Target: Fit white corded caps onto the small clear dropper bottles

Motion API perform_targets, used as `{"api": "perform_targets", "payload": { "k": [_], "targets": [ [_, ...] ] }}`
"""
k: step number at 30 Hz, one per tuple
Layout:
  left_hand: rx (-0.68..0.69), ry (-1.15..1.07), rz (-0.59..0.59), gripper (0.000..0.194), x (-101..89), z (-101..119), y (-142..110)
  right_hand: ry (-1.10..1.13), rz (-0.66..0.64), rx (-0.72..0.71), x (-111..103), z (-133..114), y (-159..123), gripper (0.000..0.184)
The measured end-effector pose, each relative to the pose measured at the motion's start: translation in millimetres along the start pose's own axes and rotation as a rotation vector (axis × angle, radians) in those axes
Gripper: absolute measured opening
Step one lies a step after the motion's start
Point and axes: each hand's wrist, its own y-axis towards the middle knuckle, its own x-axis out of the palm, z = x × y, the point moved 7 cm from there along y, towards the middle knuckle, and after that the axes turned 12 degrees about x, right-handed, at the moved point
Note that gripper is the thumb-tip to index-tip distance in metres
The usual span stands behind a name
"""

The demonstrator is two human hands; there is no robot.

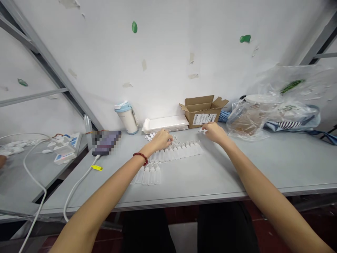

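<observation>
Several translucent white tag-shaped sleeves with thin white cords (181,153) lie side by side in a row on the grey table. A shorter second row of the same sleeves (151,175) lies nearer the front edge. My left hand (161,140), with a dark red bead bracelet at the wrist, is over the left end of the far row. Its fingers are curled down among the cords, and what they hold is hidden. Small white pieces (150,136) are heaped just beyond it. My right hand (213,132) is in front of the cardboard box, its fingertips closed on a small white piece (202,130).
Along the wall stand a cup with a blue lid (126,117), a stack of white packs (165,123) and an open cardboard box (201,114). Plastic-bagged things (252,119) are at the right. A phone (106,142) with a white cable (76,186) lies at the left.
</observation>
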Motion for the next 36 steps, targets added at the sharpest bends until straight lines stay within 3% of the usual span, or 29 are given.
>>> {"api": "perform_targets", "payload": {
  "k": [7, 12, 18, 26, 30, 36],
  "targets": [
    [-0.145, -0.062, 0.163, 0.018, -32.7, -7.0, -11.1, 0.010, 0.012, -0.008, 8.1, 11.8, 11.4, 0.037],
    [-0.250, -0.117, 0.405, 0.013, -58.7, -16.4, -29.0, 0.033, 0.040, -0.034, 17.7, 14.0, 17.5, 0.045],
    [-0.379, -0.235, 0.691, 0.015, -60.9, -22.1, -66.0, 0.050, 0.059, -0.090, 28.0, 20.2, 24.5, 0.050],
    [-0.533, -0.538, 0.727, 0.018, -56.4, -28.6, -92.2, -0.009, 0.046, -0.125, 35.7, 16.7, 23.4, 0.053],
    [-0.496, -0.698, 0.791, 0.027, -53.4, -24.4, -87.9, -0.047, 0.074, -0.066, 28.1, 20.4, 17.2, 0.057],
    [-0.448, -0.824, 0.769, 0.022, -41.3, -16.4, -80.2, -0.073, 0.007, -0.059, 30.1, 20.6, 15.2, 0.042]
  ]
}}
